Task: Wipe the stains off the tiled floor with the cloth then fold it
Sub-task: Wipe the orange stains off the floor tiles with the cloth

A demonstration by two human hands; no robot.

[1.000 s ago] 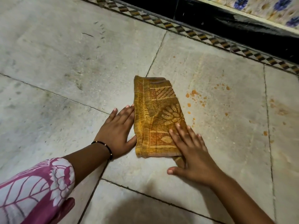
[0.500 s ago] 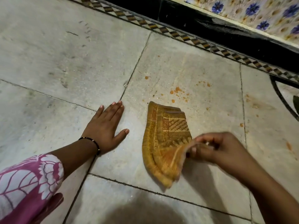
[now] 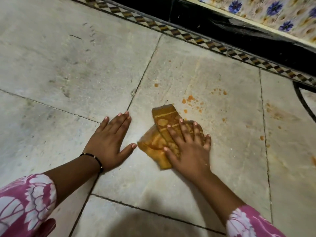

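A mustard-yellow patterned cloth (image 3: 162, 127) lies bunched and folded over on a pale stone floor tile (image 3: 213, 159). My right hand (image 3: 189, 147) lies flat on it with fingers spread, pressing it down and covering its right part. My left hand (image 3: 111, 141) rests flat on the floor just left of the cloth, its thumb tip almost at the cloth's edge. Orange stains (image 3: 189, 99) dot the tile just beyond the cloth, with more spots (image 3: 219, 91) farther back and smears (image 3: 277, 115) on the tile to the right.
A checkered border strip (image 3: 201, 40) runs diagonally along the far edge of the floor, with a black skirting (image 3: 239, 29) and flowered wall tiles (image 3: 273, 11) behind it. A dark curved line (image 3: 304, 103) marks the tile at the right edge.
My right hand lifted and flipped the cloth's near end over, then came down flat on the bunched cloth. The cloth sits closer to me than a second ago. My left hand stayed planted.
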